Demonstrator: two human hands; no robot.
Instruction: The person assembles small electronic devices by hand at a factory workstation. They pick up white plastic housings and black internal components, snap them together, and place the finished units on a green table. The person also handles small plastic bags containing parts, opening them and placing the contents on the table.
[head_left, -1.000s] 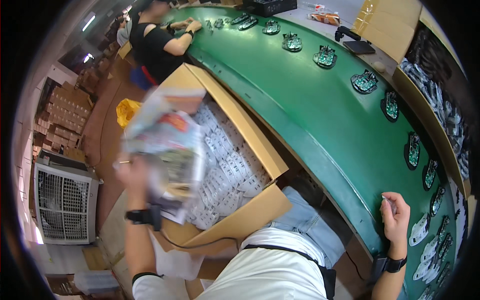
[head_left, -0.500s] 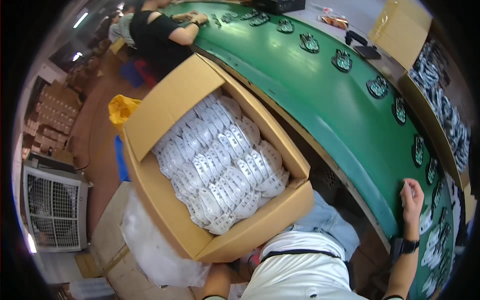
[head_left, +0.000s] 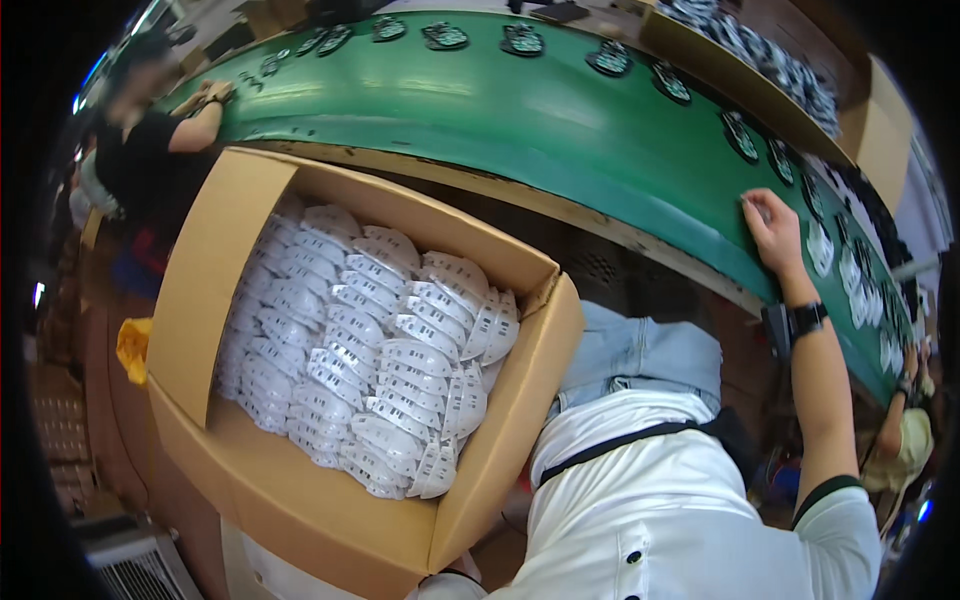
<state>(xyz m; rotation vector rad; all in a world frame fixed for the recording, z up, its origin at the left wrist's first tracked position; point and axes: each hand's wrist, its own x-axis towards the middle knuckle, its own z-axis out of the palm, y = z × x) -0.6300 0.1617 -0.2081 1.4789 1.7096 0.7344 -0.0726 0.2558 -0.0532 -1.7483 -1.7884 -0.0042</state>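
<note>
My right hand [head_left: 772, 228] is over the near edge of the green work surface [head_left: 640, 160], fingers curled and fingertips pressed together. Whatever small thing may be between them is hidden. A dark band circles that wrist. Only a bit of my left arm shows at the lower edge, behind the cardboard box [head_left: 500, 440]; the left hand is hidden. Stacked in rows inside this open box are many white, semi-clear curved pieces [head_left: 360, 345] with dark printed marks. Similar white pieces [head_left: 820, 248] lie on the green surface beside my right hand.
Dark, shoe-shaped items with green patterns [head_left: 522, 40] stand in a spaced line along the green surface. A long carton [head_left: 740, 70] of bundled grey pieces sits beyond. A co-worker in black [head_left: 150, 150] works at far left; another person [head_left: 905, 430] is at right. A yellow bag [head_left: 133, 350] lies left.
The view has turned, so the box and bench appear shifted left and rotated. My right hand stays near the bench edge, its fingers still curled.
</note>
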